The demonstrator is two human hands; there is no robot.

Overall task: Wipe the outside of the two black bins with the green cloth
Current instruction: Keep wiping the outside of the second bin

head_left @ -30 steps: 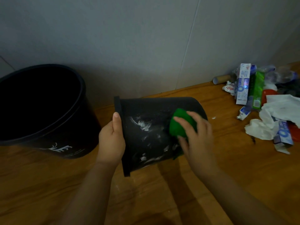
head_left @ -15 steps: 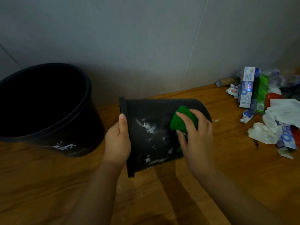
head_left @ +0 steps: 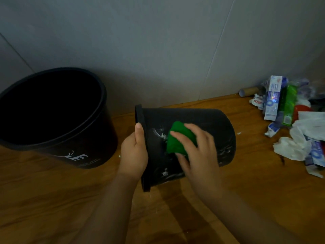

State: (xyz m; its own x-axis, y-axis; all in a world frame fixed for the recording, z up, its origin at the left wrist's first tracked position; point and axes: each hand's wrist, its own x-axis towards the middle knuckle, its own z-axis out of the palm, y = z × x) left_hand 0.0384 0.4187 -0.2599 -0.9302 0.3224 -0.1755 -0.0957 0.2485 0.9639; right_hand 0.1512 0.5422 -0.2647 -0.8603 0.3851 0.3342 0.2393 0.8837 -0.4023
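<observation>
A small black bin lies on its side on the wooden floor, its rim to the left and white smears on its wall. My left hand grips that rim, thumb on the outside. My right hand presses the bunched green cloth flat against the bin's side, near the rim end. A larger black bin with a white antler print stands upright at the left, its mouth open to me.
A heap of litter lies at the right by the wall: toothpaste boxes, a green packet, white crumpled paper and a cardboard tube. A grey wall runs close behind both bins.
My right hand has slid the green cloth leftward along the lying bin's side, toward the rim. My left hand keeps its grip on the rim.
</observation>
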